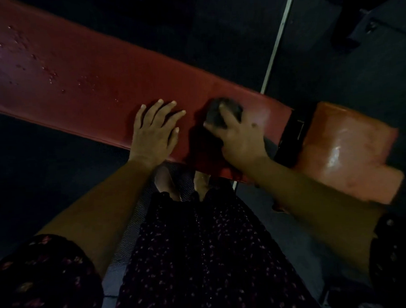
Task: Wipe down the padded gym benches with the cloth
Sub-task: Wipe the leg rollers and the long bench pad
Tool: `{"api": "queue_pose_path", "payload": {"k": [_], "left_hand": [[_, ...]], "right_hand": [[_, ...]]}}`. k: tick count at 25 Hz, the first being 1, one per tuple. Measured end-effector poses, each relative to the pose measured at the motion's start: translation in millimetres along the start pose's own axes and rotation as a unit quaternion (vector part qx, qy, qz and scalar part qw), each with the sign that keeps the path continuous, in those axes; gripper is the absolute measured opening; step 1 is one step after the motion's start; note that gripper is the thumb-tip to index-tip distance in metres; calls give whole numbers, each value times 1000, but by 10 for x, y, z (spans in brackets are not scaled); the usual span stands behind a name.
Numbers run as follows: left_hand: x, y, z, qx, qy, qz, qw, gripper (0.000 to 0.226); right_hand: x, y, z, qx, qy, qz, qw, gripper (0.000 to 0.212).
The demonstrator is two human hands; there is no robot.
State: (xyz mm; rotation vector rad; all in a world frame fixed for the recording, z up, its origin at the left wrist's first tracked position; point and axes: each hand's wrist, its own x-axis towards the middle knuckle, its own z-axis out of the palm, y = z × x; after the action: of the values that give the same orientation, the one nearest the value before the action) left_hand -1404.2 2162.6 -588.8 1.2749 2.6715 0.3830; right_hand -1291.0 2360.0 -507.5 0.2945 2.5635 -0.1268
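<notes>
The bench pad (89, 72) under the left hand (155, 130) was deep red, flecked with pale specks farther left. The cloth (215, 115) in the right hand (241, 138) was dark grey. Right of that hand, a black bracket (294, 131) met a glossy orange-red seat pad (343, 147). Beyond the fingers, a white strip (278, 38) crossed the dark floor (226, 24). Behind the wrists, the dress (202, 258) was black with small pink flowers.

The head camera looks steeply down, seemingly from standing height, over the bench (96, 74).

Most of cloth (214, 115) hidden under rt hand (241, 138).
</notes>
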Motion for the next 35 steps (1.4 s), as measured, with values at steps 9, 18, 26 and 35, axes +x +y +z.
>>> {"api": "queue_pose_path", "payload": {"k": [9,18,26,35], "left_hand": [[-100,-245,-74,-36,-32,-58,997,53],[-51,-301,-69,-29,-11,-65,997,53],[-220,-600,-120,5,14,-122,992,60],[-280,-545,-137,-2,-48,-210,976,61]], "right_hand": [[-232,-343,358,-79,73,-218,970,52],[853,323,-384,2,31,90,995,66],[-242,-796,322,-78,5,-116,990,69],[664,-311,-330,-75,37,-123,989,62]]}}
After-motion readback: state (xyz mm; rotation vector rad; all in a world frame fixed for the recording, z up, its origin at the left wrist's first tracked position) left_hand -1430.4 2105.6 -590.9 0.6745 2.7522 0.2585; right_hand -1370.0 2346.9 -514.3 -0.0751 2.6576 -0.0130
